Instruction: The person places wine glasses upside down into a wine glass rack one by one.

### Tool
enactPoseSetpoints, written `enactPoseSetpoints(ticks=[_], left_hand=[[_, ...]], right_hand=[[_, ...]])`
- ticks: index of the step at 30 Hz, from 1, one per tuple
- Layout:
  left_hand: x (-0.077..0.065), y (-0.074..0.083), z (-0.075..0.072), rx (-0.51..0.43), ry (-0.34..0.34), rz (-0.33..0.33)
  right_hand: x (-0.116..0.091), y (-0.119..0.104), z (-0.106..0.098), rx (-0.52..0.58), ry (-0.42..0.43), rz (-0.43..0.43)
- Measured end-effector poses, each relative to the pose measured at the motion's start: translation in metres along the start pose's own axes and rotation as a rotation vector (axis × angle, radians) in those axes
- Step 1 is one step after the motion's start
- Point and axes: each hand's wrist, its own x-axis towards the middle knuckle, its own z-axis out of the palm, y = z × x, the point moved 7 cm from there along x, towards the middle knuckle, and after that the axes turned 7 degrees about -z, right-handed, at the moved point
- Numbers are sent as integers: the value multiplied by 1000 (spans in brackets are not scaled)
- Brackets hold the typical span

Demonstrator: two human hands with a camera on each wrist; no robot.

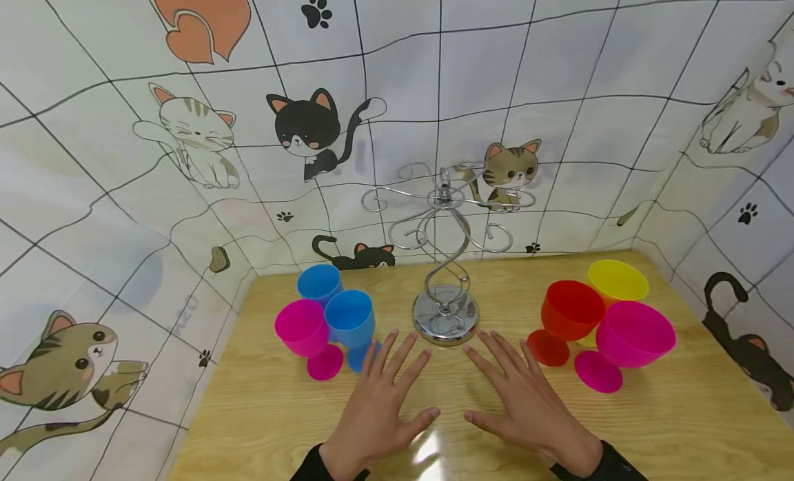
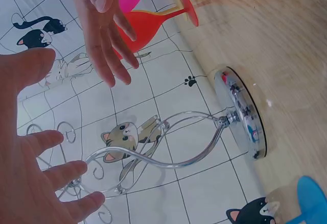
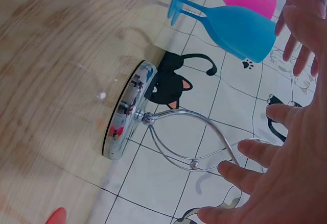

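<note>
Both hands hover over the front of the table with fingers spread and nothing in them. My left hand (image 1: 386, 405) is nearest a group of plastic goblets: a pink goblet (image 1: 302, 328) and two blue ones, the front blue goblet (image 1: 350, 318) and the rear blue goblet (image 1: 319, 282). Close to my right hand (image 1: 527, 405) stand a red goblet (image 1: 572, 310), a larger-looking pink goblet (image 1: 635, 335) and a yellow goblet (image 1: 617, 280) behind them. Between the two groups rises a silver wire rack (image 1: 462, 240) with curled arms on a round chrome base (image 1: 445, 315).
The wooden table (image 1: 260, 426) meets a cloth backdrop (image 1: 558, 67) printed with grid lines and cartoon cats, at the back and on both sides. The rack's curled arms reach out sideways near the back cloth.
</note>
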Motion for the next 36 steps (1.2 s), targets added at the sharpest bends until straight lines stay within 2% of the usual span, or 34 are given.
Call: enactPoseSetpoints(ticks=[2,12,16,19,27,30,33,36], left_hand=[[-2,-3,-7,-9,26,2],[-14,-29,-45,-31,104,-70],[-22,-43,-59,-60,177,-92],[-27,-60,-67,-113,240,-134],[-45,-102,-72,-238,392,-271],[-52,-116,-70,-296,411,-326],[-56,-136,-63,-414,384,-445],[-60,-158,-53,-567,344,-597]], right_hand=[[1,-3,0,0,3,-10],[9,-14,0,0,36,-60],[13,-20,1,13,41,-88],[17,-25,1,32,30,-101],[29,-41,8,174,-2,-125],[36,-48,14,220,-3,-148],[42,-57,19,232,17,-181],[47,-66,22,233,27,-210]])
